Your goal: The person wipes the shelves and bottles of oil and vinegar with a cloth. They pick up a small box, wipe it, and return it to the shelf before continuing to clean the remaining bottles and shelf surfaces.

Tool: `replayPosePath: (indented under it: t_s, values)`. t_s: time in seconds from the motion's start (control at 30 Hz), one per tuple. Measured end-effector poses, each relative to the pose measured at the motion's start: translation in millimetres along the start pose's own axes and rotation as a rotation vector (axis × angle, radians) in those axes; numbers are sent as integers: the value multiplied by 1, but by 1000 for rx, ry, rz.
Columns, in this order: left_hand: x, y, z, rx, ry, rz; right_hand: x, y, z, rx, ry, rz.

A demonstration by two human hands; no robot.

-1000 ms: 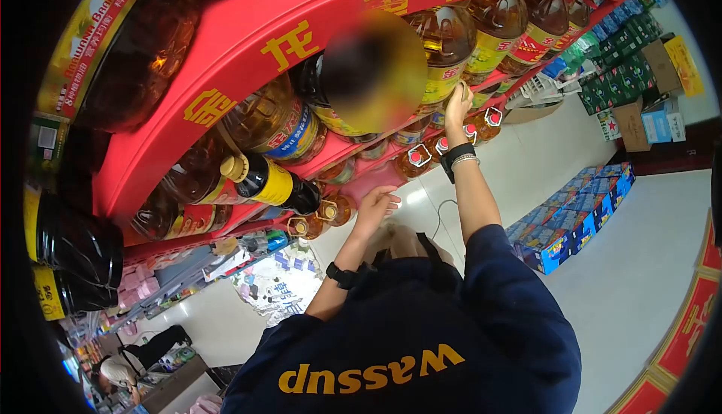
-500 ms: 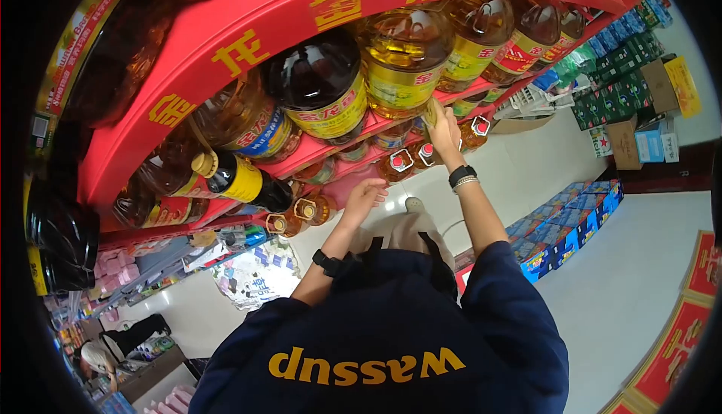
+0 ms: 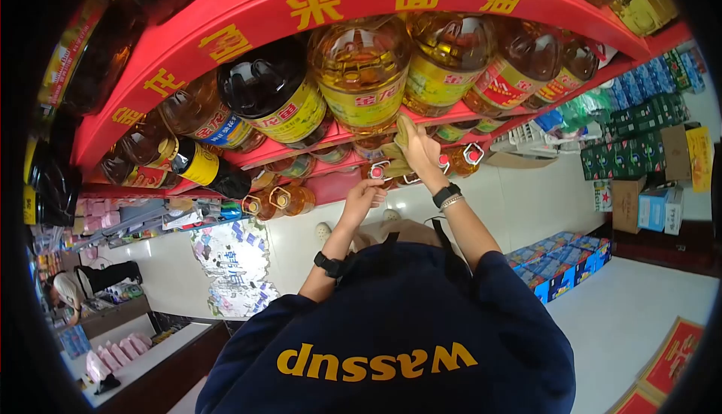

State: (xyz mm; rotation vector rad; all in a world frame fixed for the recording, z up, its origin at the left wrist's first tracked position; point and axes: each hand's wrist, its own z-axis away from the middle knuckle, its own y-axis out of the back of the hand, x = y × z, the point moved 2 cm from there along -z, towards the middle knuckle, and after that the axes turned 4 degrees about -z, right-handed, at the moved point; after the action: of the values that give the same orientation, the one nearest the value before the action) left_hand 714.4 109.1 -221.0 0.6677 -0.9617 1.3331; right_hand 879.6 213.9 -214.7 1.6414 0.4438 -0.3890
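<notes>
My right hand (image 3: 423, 151) is closed on an olive-green cloth (image 3: 401, 143) against the red shelf edge, just below a large bottle of golden oil (image 3: 361, 75). Part of the cloth hangs down from the fingers. Lower and to the left, my left hand (image 3: 365, 194) is empty, its fingers loosely bent and apart. It is close to a small oil bottle with a red cap (image 3: 376, 173) on the lower level. Beside the golden bottle stand a dark oil bottle (image 3: 274, 94) and another yellow-labelled oil bottle (image 3: 447, 60).
More large oil bottles (image 3: 519, 68) line the curved red shelf (image 3: 278, 15). Two small oil bottles (image 3: 292, 200) stand low on the left. Blue boxes (image 3: 560, 260) sit on the floor to the right, near stacked cartons (image 3: 628, 203). Far left, a person (image 3: 75, 286) bends over goods.
My view has shifted right along the shelf. My right hand has moved left along the edge with the cloth, which now hangs more visibly. The left hand's fingers are more bent.
</notes>
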Motion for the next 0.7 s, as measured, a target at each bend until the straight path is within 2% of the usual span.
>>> replayPosePath:
  t_s: [0.1,0.23,0.33,0.43,0.57,0.7]
  values:
    - [0,-12,0,33,-23,5,15,18,-13,-68,13,61]
    - [8,-18,7,69,-12,63,8,9,-11,-129,14,14]
    - [9,-21,16,81,22,197,-2,-4,-16,-309,79,27]
    - [8,-23,15,111,25,197,-1,-9,-22,-368,34,92]
    - [9,-29,9,145,20,179,3,12,-21,-384,43,77]
    - [30,-40,18,99,13,177,26,24,-12,-350,95,124]
